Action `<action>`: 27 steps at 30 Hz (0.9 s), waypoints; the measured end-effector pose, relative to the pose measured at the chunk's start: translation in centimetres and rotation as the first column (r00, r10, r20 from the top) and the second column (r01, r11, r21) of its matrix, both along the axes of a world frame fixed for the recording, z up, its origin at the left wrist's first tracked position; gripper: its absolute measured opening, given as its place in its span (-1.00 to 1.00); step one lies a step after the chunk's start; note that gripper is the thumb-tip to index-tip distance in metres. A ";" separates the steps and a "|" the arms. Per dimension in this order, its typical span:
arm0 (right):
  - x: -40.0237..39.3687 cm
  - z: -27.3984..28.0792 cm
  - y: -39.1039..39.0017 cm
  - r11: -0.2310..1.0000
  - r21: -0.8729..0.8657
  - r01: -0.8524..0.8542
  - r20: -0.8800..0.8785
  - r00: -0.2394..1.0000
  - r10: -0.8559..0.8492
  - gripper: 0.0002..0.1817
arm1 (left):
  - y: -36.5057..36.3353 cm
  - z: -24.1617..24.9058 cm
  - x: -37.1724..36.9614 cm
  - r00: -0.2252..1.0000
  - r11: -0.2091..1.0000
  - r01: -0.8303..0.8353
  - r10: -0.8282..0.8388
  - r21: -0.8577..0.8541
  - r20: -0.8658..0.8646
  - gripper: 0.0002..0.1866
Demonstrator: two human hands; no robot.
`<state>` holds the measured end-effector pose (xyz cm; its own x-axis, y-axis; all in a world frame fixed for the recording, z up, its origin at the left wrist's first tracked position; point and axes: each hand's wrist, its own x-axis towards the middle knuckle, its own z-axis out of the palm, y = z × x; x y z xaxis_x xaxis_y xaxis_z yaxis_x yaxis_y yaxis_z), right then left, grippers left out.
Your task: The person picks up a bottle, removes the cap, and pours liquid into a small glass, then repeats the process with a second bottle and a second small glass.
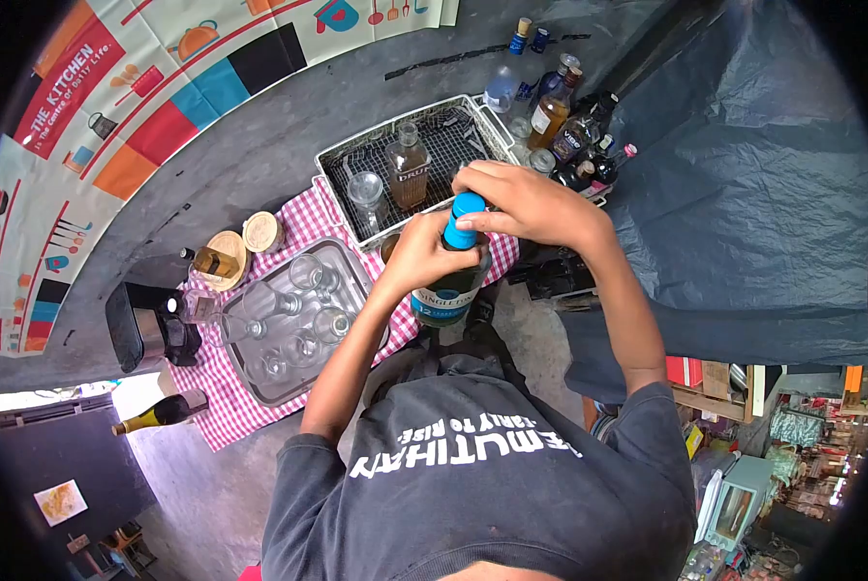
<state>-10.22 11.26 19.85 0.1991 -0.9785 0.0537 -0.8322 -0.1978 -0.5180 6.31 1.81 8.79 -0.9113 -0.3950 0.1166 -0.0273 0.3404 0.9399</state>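
A green glass bottle (445, 295) with a "Singleton" label stands upright close to my chest. My left hand (424, 257) is wrapped round its neck, just under the blue cap (466, 213). From the other side my right hand (526, 205) grips that cap, thumb across its front and fingers curled behind it. Beyond the hands is a white wire-mesh rack (351, 145), holding a clear square bottle (410, 167) and an upturned glass (367, 194). The bottle's lower part is partly hidden by my left hand.
A grey tray (245, 373) of several clear glasses lies on a pink checked cloth (216, 412). Several liquor bottles (553, 108) crowd the back right. A dark bottle (163, 412) lies at the cloth's left edge, near a black box-shaped thing (136, 324).
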 end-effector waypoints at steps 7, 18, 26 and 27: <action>-1.0 1.7 -0.5 0.978 -0.022 -0.209 0.103 0.972 0.210 -0.66 | 0.1 -0.2 -0.5 0.995 0.999 -0.016 0.012 -0.041 -0.104 -0.60; 0.1 2.5 -0.9 0.993 0.042 0.113 -0.171 0.980 -0.105 -0.51 | -0.2 1.1 -0.7 0.989 0.992 0.011 0.007 0.122 -0.145 -0.68; -1.6 1.4 -0.8 0.998 -0.021 -0.056 0.036 0.998 0.057 -0.55 | -0.2 1.0 -0.8 0.994 0.999 0.000 0.005 0.044 -0.105 -0.63; -1.9 1.1 -0.8 0.994 -0.039 -0.107 0.081 0.991 0.109 -0.54 | -0.1 1.0 -0.8 0.994 0.999 -0.001 0.006 0.045 -0.105 -0.63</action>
<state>-12.14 10.45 20.91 0.2970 -0.9488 0.1075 -0.7597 -0.3030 -0.5753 5.53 1.69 9.75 -0.8934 -0.4053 0.1940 0.0714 0.2983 0.9518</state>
